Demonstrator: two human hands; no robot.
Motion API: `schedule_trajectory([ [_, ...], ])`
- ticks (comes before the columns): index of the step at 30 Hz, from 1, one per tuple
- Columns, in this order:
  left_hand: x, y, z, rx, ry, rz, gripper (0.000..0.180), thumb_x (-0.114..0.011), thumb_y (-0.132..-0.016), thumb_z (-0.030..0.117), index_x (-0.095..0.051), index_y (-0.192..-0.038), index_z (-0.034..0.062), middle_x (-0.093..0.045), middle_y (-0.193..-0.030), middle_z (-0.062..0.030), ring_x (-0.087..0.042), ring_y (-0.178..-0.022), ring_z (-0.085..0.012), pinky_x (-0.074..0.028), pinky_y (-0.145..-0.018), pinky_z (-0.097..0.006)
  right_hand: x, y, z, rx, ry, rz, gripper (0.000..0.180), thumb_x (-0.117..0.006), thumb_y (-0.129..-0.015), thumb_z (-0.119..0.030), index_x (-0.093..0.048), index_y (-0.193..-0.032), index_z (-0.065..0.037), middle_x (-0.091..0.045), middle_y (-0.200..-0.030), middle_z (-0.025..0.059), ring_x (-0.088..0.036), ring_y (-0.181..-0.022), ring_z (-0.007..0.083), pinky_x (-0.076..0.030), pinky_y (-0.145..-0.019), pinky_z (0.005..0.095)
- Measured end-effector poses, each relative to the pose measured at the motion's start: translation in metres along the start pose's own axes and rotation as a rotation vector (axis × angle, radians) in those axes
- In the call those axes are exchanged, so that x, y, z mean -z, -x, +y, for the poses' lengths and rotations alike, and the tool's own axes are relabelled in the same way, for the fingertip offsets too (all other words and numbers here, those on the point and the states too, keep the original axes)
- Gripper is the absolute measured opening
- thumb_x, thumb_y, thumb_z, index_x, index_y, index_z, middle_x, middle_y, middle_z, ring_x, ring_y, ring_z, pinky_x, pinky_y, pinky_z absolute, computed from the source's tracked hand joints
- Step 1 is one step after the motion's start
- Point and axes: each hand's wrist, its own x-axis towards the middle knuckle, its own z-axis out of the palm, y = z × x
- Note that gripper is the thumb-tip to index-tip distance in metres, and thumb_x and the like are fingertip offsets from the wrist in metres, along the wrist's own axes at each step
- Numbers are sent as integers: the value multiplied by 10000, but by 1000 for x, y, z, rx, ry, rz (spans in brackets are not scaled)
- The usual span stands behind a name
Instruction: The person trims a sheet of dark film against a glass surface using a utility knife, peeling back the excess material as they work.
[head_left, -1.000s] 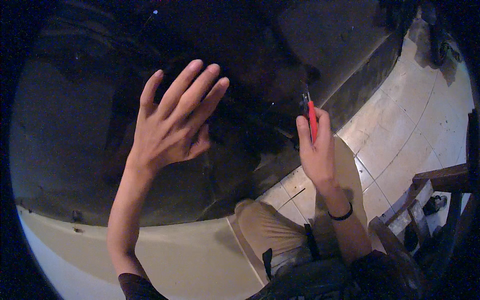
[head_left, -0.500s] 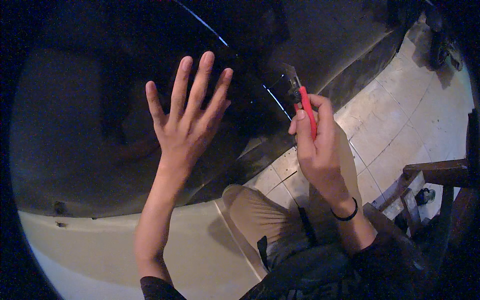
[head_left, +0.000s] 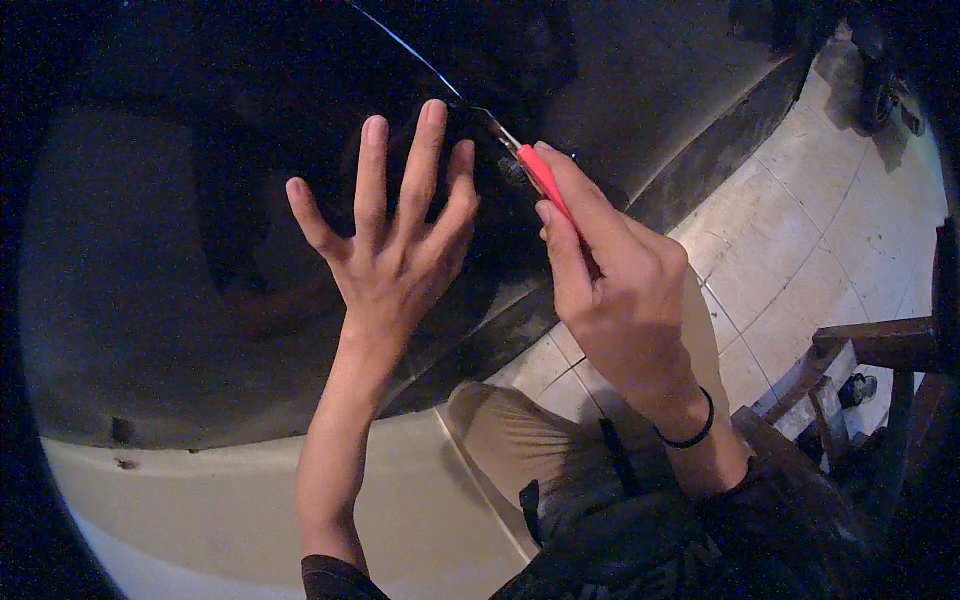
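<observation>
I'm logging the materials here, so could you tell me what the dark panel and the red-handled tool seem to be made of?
Dark panel: probably glass or glossy film, since it mirrors the left hand. Red-handled tool in the right hand: handle looks like matte plastic; the thin, shiny tip looks metallic.

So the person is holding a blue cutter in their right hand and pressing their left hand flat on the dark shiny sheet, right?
Not quite: the cutter is red, not blue, as the head view shows. The right hand does hold it, and the left hand is spread flat on the dark shiny sheet.
</observation>
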Motion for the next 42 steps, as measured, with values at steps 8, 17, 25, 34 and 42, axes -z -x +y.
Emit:
schedule_trajectory([
  [8, -1, 0, 2, 5, 8, -41, 164, -656, -981, 396, -730, -1120, 349, -560, -1594, 80, -458, -1527, -246, -56, -1235, -778, 2, -11, -1, 2, 18, -51, 371, -693, -983, 11, -683, -1354, -8, -777, -1045, 226, -795, -888, 342, -614, -705, 373],
  [17, -2, 0, 1, -11, -17, -25, 152, -651, -989, 396, -703, -1124, 353, -559, -1594, 88, -472, -1516, -247, -55, -1230, -784, 12, -19, -18, -84, 113, -136, 330, -697, -986, -26, -690, -1317, -18, -767, -1006, 226, -773, -865, 370, -608, -702, 406],
  [25, -1, -1, 0, -44, -48, -37, 138, -657, -992, 419, -695, -1112, 362, -564, -1585, 93, -477, -1511, -252, -71, -1218, -801, 8, -23, -26, -113, 260, -209, 359, -702, -984, -53, -668, -1341, -31, -753, -893, 194, -747, -758, 372, -577, -633, 440],
  [34, 2, 0, 3, -23, -47, -90, 206, -639, -996, 418, -709, -1187, 383, -560, -1593, 65, -453, -1528, -289, -44, -1223, -805, 5, -14, -15, -107, 315, -215, 425, -717, -982, -84, -652, -1402, -85, -712, -800, 170, -721, -707, 364, -549, -601, 446],
  [42, -1, -1, 3, -37, -50, -63, 257, -679, -971, 391, -702, -1227, 379, -565, -1589, 50, -460, -1524, -310, -23, -1218, -811, 24, 3, -9, -201, 346, -313, 440, -716, -986, -105, -658, -1423, -120, -755, -895, 184, -715, -703, 375, -559, -634, 456],
])
